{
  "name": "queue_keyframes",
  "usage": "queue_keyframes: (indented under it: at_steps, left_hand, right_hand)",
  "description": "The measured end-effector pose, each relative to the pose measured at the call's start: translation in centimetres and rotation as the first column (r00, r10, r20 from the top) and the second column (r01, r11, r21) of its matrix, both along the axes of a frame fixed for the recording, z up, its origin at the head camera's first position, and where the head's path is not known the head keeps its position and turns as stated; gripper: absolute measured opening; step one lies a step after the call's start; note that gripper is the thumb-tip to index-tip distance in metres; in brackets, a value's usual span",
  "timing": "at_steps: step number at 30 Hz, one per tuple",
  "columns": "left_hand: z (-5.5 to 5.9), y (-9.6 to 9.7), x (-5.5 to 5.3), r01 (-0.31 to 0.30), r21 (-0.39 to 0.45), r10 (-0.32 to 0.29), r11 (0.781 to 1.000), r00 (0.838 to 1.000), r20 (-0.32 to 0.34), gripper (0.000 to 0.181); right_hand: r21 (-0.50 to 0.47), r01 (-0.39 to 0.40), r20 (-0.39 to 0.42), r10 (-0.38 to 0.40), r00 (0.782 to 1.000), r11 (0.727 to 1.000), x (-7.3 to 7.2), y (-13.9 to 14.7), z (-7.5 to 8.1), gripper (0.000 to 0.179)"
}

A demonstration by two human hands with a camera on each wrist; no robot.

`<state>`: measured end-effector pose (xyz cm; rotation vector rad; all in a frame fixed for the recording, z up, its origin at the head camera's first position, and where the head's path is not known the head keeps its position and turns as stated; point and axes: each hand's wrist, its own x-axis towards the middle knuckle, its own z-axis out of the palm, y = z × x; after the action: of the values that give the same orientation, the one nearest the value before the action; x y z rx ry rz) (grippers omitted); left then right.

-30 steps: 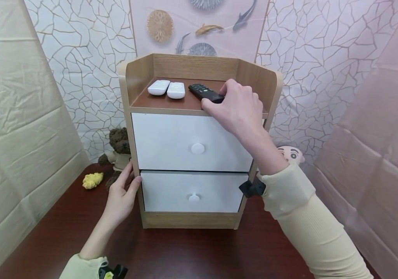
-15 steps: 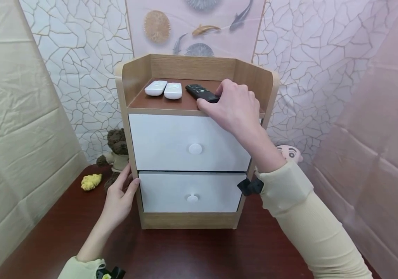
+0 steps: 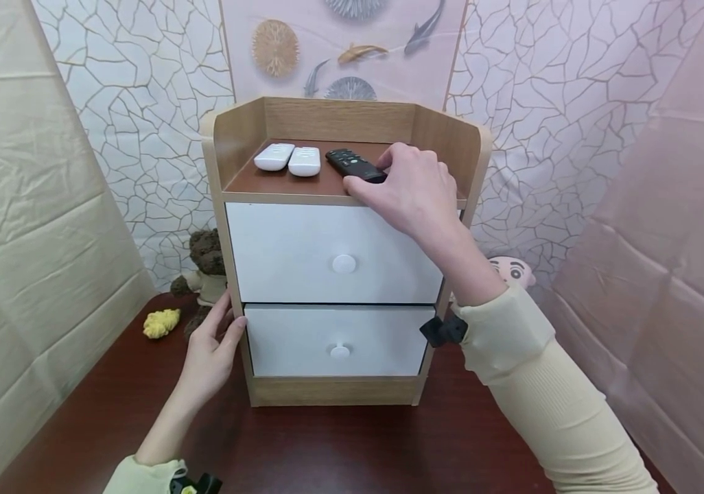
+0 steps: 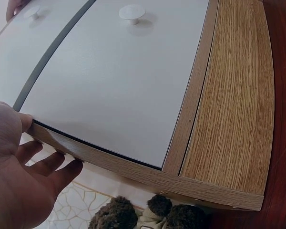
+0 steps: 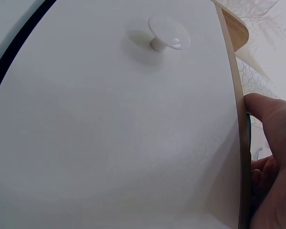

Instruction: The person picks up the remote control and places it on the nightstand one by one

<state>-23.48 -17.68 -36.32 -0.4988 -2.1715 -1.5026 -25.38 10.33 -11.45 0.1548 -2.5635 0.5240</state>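
Note:
On the brown top shelf of a small wooden cabinet (image 3: 335,391) lies a black remote control (image 3: 352,163), slanted toward the back left. My right hand (image 3: 416,189) holds its near end between thumb and fingers, covering that end; the right wrist view shows this hand (image 5: 276,143) at the shelf's front edge. Left of the remote, two white remote controls (image 3: 274,157) lie side by side. My left hand (image 3: 210,353) rests against the cabinet's left side, low down. In the left wrist view its thumb touches the front edge and its fairly straight fingers (image 4: 62,171) touch the side panel.
The cabinet has two white drawers with round knobs, the upper (image 3: 344,264) and the lower (image 3: 339,352), both pushed in. A brown teddy bear (image 3: 206,257) and a yellow crumpled thing (image 3: 161,322) are at the left. A doll's head (image 3: 511,269) shows behind the right forearm.
The whole view has shifted slightly, so the cabinet appears a little farther left. Both hands keep their places on the remote control and the cabinet side.

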Motion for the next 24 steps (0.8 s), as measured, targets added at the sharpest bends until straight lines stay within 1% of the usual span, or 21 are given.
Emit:
queue_keyframes:
  at_steps: [6,10,13,16,24]
  left_hand:
    - [0.06,-0.03,0.01,0.008,0.006,-0.008,1.0,1.0,0.001,0.058]
    - [-0.11,-0.15,-0.06,0.006,0.003,-0.006,1.0,1.0,0.008,0.059]
    - [-0.22,-0.19,-0.12,0.007,0.004,-0.007,1.0,1.0,0.009,0.059]
    - [-0.15,-0.14,-0.06,0.01,0.008,-0.01,1.0,1.0,0.01,0.059]
    - [0.02,-0.13,0.01,0.016,0.02,-0.016,1.0,1.0,0.017,0.058]
  right_hand:
    - [-0.002,-0.029,-0.016,0.029,0.999,1.0,0.02,0.14,-0.06,0.056]
    - [-0.028,-0.02,-0.039,0.019,0.999,0.999,-0.05,0.01,-0.25,0.054]
    - [-0.055,-0.014,-0.078,0.009,0.997,0.998,-0.19,-0.16,-0.59,0.051]
    - [-0.065,-0.008,-0.097,0.002,0.995,0.998,-0.26,-0.31,-0.76,0.049]
    - [-0.068,0.008,-0.079,-0.013,0.997,0.998,-0.26,-0.51,-0.62,0.047]
